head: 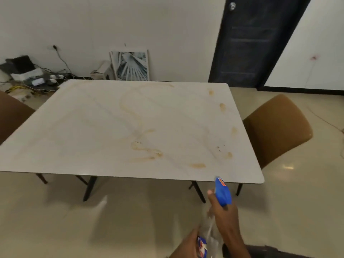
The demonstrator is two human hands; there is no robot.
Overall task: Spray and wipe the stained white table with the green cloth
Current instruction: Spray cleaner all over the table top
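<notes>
While the right hand (pixel 226 218) grips the neck of the spray bottle (pixel 222 192), a finger at the trigger, the left hand (pixel 186 244) cups its clear body from below. Its blue nozzle points at the near right corner of the white bench (pixel 74 131), just short of the edge. Brown smears loop across the middle, with blobs down the right side. To my eye, stepping closer and misting the central trail first, then the right-hand spots, would wet everything evenly. No green cloth is visible.
</notes>
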